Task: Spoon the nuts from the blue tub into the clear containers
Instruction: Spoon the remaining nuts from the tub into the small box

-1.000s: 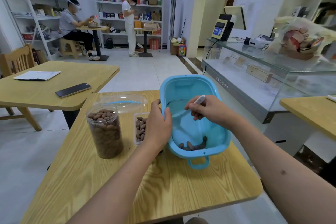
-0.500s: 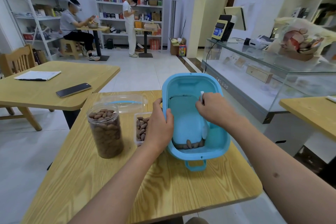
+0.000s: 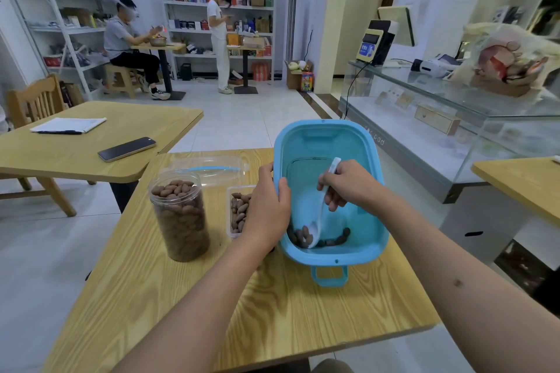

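Note:
The blue tub (image 3: 360,142) stands tilted toward me on the wooden table (image 3: 272,306). My left hand (image 3: 268,206) grips its left rim. My right hand (image 3: 348,185) holds a white spoon (image 3: 319,215) whose bowl rests among the few brown nuts (image 3: 303,235) at the tub's low near end. A tall clear jar (image 3: 180,215), full of nuts, stands to the left. Between the jar and the tub lies a shallow clear container (image 3: 238,212) holding nuts, partly hidden by my left hand.
A clear lid with a blue strip (image 3: 209,168) lies behind the jar. To the left stands another table with a phone (image 3: 126,149) and papers (image 3: 68,125). A glass counter (image 3: 454,118) runs along the right. Two people are at the far shelves.
The spoon has swung from the tub's right side to its near left corner, its bowl now among the nuts. My left hand stays on the rim.

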